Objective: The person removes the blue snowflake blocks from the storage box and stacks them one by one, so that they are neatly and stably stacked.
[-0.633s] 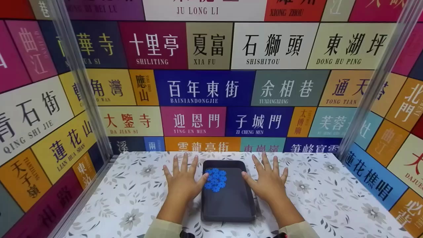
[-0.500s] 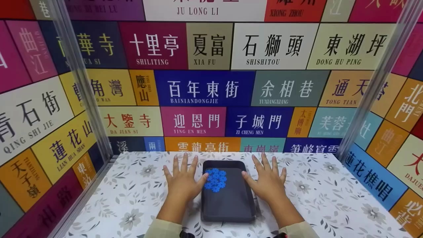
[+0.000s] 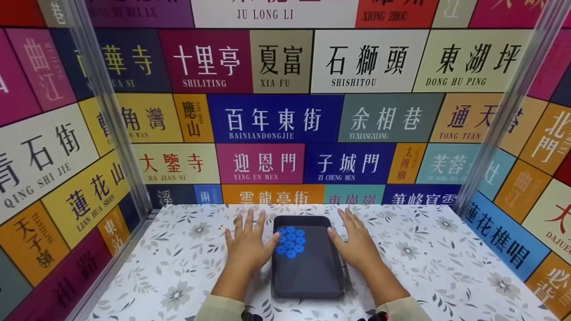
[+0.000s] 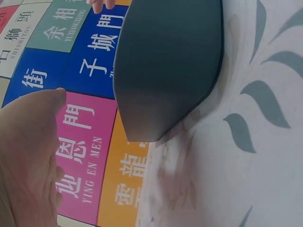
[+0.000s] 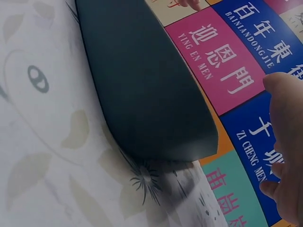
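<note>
A dark grey rectangular tray (image 3: 308, 276) sits on the table between my two hands. Inside it, at the far left, lies a cluster of small blue flower-shaped pieces (image 3: 291, 242). My left hand (image 3: 246, 240) is spread at the tray's left side, its thumb overlapping the rim in the head view. On the opposite side is my right hand (image 3: 357, 243), fingers straight and closer together, thumb by the right rim. Neither hand holds anything. Both wrist views show the tray's outer wall (image 4: 165, 66), with the left thumb (image 4: 52, 97) and the right thumb (image 5: 279, 82) apart from it.
The table (image 3: 178, 267) has a white cover printed with grey flowers and leaves. Colourful panels (image 3: 276, 118) with Chinese lettering form walls behind and at both sides. Clear upright strips (image 3: 113, 111) stand at the corners.
My right hand's fingers have drawn together and tilted, and the hand has shifted slightly left. The left hand's fingers have moved a little closer and to the right. The tray stays put.
</note>
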Motion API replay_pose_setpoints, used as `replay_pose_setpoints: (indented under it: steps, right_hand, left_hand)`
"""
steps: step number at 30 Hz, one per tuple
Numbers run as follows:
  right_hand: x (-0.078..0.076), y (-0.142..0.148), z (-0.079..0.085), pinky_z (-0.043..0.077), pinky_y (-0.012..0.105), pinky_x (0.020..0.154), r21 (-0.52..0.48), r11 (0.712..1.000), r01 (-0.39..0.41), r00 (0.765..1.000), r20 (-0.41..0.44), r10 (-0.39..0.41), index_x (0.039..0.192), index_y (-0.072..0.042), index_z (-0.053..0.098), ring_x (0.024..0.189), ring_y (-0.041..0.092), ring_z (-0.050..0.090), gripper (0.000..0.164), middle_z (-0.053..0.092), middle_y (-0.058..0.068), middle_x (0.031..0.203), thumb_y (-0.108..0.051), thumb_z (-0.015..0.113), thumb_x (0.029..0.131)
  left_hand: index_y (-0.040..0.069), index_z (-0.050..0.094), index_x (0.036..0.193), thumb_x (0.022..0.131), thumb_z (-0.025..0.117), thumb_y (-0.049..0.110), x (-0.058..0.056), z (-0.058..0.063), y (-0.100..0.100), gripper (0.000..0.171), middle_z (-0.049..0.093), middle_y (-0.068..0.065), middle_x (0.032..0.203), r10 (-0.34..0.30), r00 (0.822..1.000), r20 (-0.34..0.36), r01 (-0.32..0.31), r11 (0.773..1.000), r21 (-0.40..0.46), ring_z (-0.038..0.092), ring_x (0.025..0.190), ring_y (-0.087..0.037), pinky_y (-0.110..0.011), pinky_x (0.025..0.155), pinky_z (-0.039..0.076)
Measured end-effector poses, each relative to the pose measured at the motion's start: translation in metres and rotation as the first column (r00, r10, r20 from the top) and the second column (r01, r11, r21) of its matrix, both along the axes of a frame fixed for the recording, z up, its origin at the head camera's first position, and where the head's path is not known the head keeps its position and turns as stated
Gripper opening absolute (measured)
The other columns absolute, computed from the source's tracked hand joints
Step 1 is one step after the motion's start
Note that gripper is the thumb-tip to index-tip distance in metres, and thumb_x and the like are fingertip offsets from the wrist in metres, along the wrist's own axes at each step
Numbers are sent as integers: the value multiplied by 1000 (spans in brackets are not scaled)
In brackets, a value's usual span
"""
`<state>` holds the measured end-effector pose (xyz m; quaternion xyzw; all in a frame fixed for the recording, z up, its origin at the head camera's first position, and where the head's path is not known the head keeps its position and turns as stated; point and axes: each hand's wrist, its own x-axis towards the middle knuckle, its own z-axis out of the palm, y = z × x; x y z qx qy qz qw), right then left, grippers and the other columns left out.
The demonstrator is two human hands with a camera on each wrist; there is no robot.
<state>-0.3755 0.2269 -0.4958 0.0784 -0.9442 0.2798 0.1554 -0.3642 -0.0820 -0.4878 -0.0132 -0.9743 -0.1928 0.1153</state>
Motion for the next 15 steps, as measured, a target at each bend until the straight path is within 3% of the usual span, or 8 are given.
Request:
replay_pose_setpoints:
  steps: [6,12,15]
  right_hand:
    - [-3,3,-5,25,66,130,-129,991,-28,999,21,31,168,-23,37,163,42,28,69,34,11,176,-51,56,107]
    - [-5,5,-10,46,59,119,-239,971,-20,997,70,38,165,-18,41,150,41,50,63,49,15,166,-45,53,110]
    - [-8,7,-14,46,58,119,-277,961,-21,995,91,47,165,-16,42,146,37,55,62,54,12,163,-45,52,111]
  left_hand:
    - [33,27,171,100,51,70,-5,-7,-4,84,21,-9,181,-2,1000,15,1,997,75,13,168,-42,-77,127,18]
    - [30,28,171,102,50,67,-8,-15,-7,81,26,-11,179,-24,999,31,19,985,169,21,165,-43,-76,123,29]
    - [30,28,171,103,52,64,-8,-17,-9,79,28,-13,177,-52,998,34,42,968,248,25,164,-45,-76,122,30]
